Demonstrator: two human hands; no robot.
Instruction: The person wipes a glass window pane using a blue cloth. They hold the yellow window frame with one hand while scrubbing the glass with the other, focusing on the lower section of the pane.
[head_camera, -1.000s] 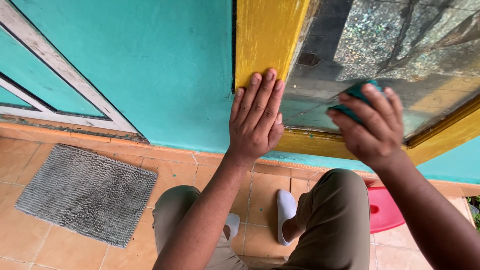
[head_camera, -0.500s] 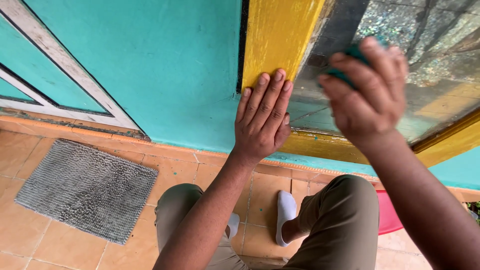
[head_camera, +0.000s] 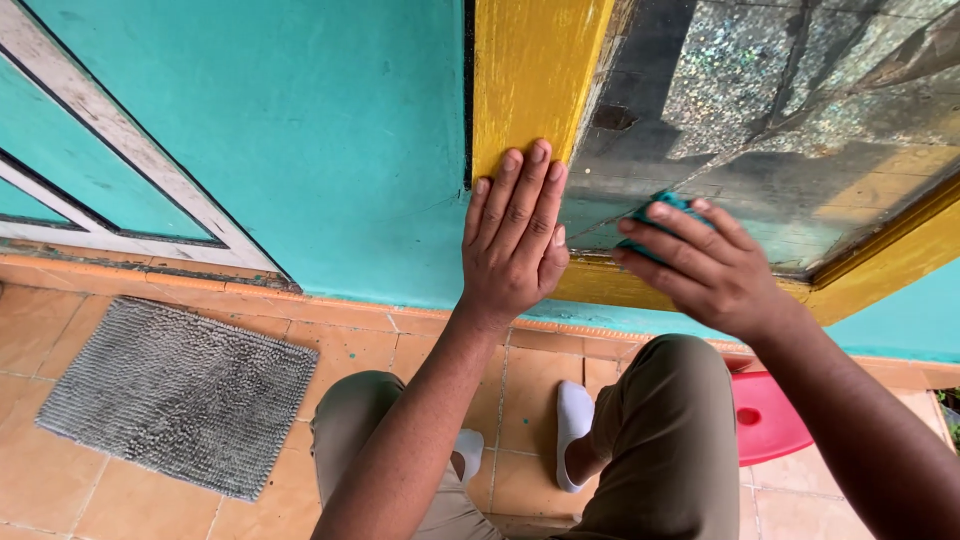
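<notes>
Your left hand (head_camera: 515, 240) flat on yellow frame (head_camera: 530, 80), gripping nothing; right hand (head_camera: 700, 265) clasps teal cloth (head_camera: 655, 210) against patterned glass (head_camera: 780, 130), pane stretching up-right from grip

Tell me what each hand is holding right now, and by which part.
The right hand presses a teal cloth against the glass, fingers spread over its top; most of it is hidden. The left hand holds nothing, lying flat on the yellow frame.
</notes>
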